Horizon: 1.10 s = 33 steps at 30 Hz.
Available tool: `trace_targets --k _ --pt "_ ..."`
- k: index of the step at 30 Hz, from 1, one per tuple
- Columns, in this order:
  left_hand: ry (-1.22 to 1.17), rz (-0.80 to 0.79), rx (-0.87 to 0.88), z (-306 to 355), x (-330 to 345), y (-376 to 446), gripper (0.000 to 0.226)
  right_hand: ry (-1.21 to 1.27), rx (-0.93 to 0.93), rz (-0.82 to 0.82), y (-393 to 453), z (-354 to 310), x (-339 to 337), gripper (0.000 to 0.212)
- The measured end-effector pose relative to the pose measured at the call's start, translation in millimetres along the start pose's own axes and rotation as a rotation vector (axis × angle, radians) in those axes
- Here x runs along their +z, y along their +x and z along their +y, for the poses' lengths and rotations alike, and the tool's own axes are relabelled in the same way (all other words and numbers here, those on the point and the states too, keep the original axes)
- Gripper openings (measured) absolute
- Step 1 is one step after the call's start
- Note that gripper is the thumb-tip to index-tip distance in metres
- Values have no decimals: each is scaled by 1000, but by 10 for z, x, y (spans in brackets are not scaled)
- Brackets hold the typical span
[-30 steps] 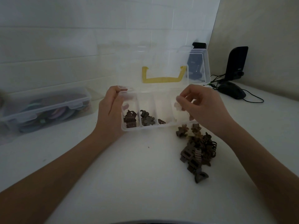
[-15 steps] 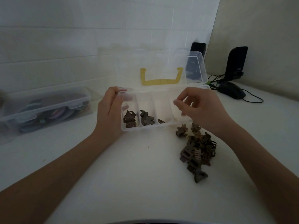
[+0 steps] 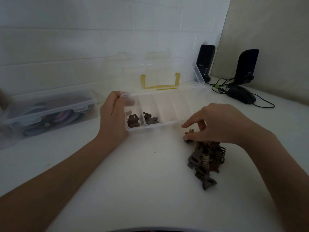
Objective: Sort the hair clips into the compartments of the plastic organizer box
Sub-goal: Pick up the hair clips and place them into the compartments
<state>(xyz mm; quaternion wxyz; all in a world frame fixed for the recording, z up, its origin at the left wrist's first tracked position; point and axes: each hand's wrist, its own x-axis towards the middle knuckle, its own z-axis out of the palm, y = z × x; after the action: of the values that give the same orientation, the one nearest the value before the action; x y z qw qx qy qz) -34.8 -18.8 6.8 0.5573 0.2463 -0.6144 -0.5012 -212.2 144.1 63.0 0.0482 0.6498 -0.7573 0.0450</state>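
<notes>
The clear plastic organizer box (image 3: pixel 167 125) lies open on the white table, its lid with a yellow handle (image 3: pixel 159 86) folded back. Brown hair clips sit in its leftmost compartment (image 3: pixel 133 122) and in the second one (image 3: pixel 151 119). My left hand (image 3: pixel 112 117) grips the box's left end. A pile of brown hair clips (image 3: pixel 206 159) lies right of the box. My right hand (image 3: pixel 215 123) is low at the pile's far end, thumb and forefinger pinching a small flower-shaped clip (image 3: pixel 189 132) that rests on the table.
A closed clear storage box (image 3: pixel 50 109) with coloured items stands at the left. Two black speakers (image 3: pixel 204 62) (image 3: pixel 246 66), a black mouse (image 3: pixel 241 97) and cables lie at the back right. A tiled wall rises just behind the organizer.
My right hand has dropped from above the box's right compartments to the pile and closed on a small clip. The lid has tipped further back. My left hand stays on the box.
</notes>
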Motion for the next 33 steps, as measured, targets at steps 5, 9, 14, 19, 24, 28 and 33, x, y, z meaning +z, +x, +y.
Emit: trace_targets --k 5,9,14,19,24,28,33 --pt "56 31 23 19 18 0 16 -4 74 -141 12 58 23 48" --pt "126 4 64 3 21 -45 16 49 61 -169 28 53 30 38" --pt "113 13 43 14 10 -40 15 170 -29 -149 33 12 75 27" --pt "73 22 41 -12 -11 -2 16 284 -82 -100 42 0 98 29" --pt "14 21 2 -49 -16 37 12 476 -132 78 28 -31 74 27" --pt "28 1 36 -62 -25 35 15 542 -135 287 40 -22 71 18" --pt "59 -63 126 -50 -32 11 16 539 -151 402 61 -57 100 17"
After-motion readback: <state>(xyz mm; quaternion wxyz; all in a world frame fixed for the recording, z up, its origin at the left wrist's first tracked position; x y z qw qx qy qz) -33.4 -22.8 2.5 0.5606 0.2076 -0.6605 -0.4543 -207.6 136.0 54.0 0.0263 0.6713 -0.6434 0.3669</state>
